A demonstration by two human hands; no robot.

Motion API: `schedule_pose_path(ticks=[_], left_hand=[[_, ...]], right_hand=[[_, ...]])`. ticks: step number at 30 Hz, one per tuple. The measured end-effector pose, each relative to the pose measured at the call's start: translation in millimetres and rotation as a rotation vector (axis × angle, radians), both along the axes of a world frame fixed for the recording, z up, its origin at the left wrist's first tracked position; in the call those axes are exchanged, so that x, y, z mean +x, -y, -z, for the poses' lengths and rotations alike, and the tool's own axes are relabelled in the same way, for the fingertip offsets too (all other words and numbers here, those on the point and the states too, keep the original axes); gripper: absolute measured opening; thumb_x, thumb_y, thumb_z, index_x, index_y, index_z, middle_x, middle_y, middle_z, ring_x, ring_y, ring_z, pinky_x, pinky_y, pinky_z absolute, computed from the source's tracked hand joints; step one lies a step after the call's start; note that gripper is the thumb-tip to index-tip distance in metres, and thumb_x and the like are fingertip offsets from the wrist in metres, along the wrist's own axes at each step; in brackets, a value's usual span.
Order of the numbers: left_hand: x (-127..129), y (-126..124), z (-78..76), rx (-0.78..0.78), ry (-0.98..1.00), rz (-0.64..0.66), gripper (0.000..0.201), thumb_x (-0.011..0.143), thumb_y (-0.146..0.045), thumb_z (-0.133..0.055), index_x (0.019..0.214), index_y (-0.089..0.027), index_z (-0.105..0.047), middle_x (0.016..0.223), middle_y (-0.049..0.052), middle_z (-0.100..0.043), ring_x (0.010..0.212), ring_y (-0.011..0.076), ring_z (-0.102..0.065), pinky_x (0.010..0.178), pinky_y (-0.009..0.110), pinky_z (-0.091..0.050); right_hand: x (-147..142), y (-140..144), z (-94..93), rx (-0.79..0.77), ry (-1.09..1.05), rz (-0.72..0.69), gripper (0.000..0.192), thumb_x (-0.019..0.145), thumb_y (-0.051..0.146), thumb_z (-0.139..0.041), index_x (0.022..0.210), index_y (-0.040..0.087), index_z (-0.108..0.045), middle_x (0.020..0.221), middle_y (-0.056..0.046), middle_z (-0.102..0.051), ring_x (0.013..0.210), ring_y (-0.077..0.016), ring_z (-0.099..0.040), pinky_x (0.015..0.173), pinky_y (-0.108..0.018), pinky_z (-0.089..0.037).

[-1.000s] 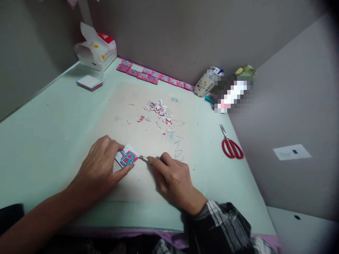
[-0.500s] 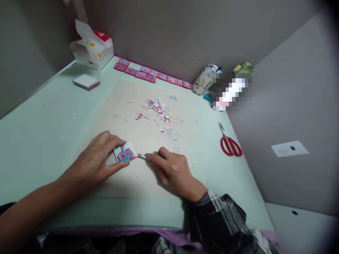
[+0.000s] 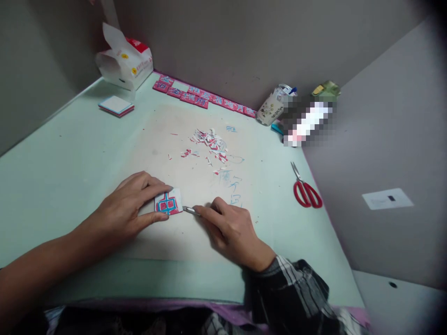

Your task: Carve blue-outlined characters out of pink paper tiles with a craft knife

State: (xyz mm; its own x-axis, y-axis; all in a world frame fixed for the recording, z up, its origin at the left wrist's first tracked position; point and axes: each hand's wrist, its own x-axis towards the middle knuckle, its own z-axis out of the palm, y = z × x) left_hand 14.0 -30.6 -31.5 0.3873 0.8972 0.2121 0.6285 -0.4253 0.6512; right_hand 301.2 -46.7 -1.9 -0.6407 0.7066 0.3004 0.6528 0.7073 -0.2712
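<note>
Between thumb and forefinger my left hand (image 3: 141,200) pinches a small square carving block (image 3: 168,204) by its upper and lower edges. Its face is white and red with a blue-outlined character. My right hand (image 3: 226,223) is closed around a slim metal carving knife (image 3: 190,211), held like a pen. The knife's tip is close to the block's right edge; whether they touch I cannot tell. Both hands are over a beige sheet (image 3: 157,139). Beyond them lies a heap of red and white shavings (image 3: 211,144).
Red tiles with pale blue characters (image 3: 188,95) line the back edge. A stack of square blocks (image 3: 116,106) and a white-and-red carton (image 3: 127,65) are at back left. Red-handled scissors (image 3: 306,188) lie right, below a can (image 3: 274,106) and a blurred-out item (image 3: 307,123).
The block has turned a little in my left hand and sits more squarely. The knife tip has come slightly away from its right corner. The whole view has shifted a little.
</note>
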Motion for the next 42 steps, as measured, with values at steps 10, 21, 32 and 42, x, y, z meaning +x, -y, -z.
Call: schedule_pose_path(ticks=[10,21,32,42], left_hand=[[2.1,1.0,-0.7,-0.028,0.046,-0.033,0.042,0.095,-0.058,-0.064,0.128,-0.032,-0.072,0.115,0.007,-0.069,0.111,0.0320,-0.064,0.099,0.049,-0.051],[-0.3,-1.3,2.1,-0.022,0.045,-0.017,0.044,0.096,-0.059,-0.065,0.131,-0.033,-0.071,0.116,0.007,-0.068,0.111,0.0314,-0.065,0.098,0.046,-0.052],[-4.4,-3.4,0.7,-0.040,0.042,-0.010,0.042,0.096,-0.055,-0.065,0.133,-0.035,-0.071,0.118,0.008,-0.069,0.116,0.0329,-0.063,0.102,0.049,-0.052],[-7.4,-7.6,0.3,0.003,-0.005,0.037,0.040,0.097,-0.058,-0.059,0.132,-0.041,-0.071,0.114,0.004,-0.070,0.111,0.0318,-0.065,0.100,0.047,-0.051]], right_hand=[[-3.4,3.3,-0.4,-0.043,-0.019,0.023,0.029,0.111,0.023,-0.046,0.127,0.019,-0.070,0.087,-0.002,-0.062,0.064,-0.0131,-0.053,0.057,-0.029,-0.033],[-6.1,6.2,-0.5,-0.041,0.004,0.049,0.029,0.110,0.021,-0.045,0.125,0.021,-0.069,0.087,-0.002,-0.060,0.064,-0.0136,-0.051,0.056,-0.030,-0.031],[-2.2,8.2,2.6,-0.021,-0.002,0.039,0.031,0.109,0.018,-0.045,0.131,0.021,-0.066,0.086,-0.002,-0.059,0.066,-0.0137,-0.050,0.056,-0.029,-0.032],[-5.0,8.3,-0.5,0.036,0.063,0.012,0.030,0.108,0.018,-0.045,0.130,0.019,-0.066,0.086,-0.002,-0.059,0.062,-0.0143,-0.046,0.055,-0.032,-0.029]])
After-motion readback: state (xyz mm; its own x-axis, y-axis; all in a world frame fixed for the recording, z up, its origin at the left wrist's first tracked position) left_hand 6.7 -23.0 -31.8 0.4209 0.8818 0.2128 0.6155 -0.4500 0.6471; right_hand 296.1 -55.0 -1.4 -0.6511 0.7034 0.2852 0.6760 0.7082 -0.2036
